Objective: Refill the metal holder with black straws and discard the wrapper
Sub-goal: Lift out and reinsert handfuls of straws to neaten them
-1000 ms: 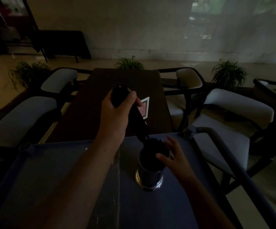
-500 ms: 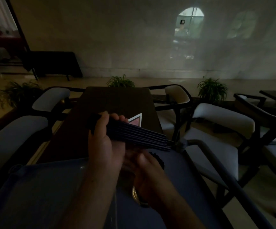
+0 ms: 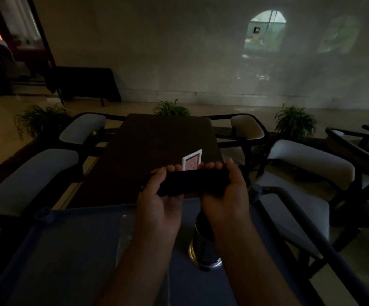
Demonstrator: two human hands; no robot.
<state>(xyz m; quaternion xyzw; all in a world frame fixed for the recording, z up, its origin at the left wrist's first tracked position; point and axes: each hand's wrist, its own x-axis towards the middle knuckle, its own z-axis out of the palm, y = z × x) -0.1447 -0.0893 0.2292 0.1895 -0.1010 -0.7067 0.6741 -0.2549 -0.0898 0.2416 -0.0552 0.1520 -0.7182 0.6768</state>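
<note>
Now level, straws (image 3: 190, 182) held above cart (image 3: 68, 250), dim room.

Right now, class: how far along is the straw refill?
Partly done: the metal holder on the cart seems to hold some straws already. In hand: left hand and right hand grip a level bundle of black straws. Left: insert them and discard the wrapper.
</note>
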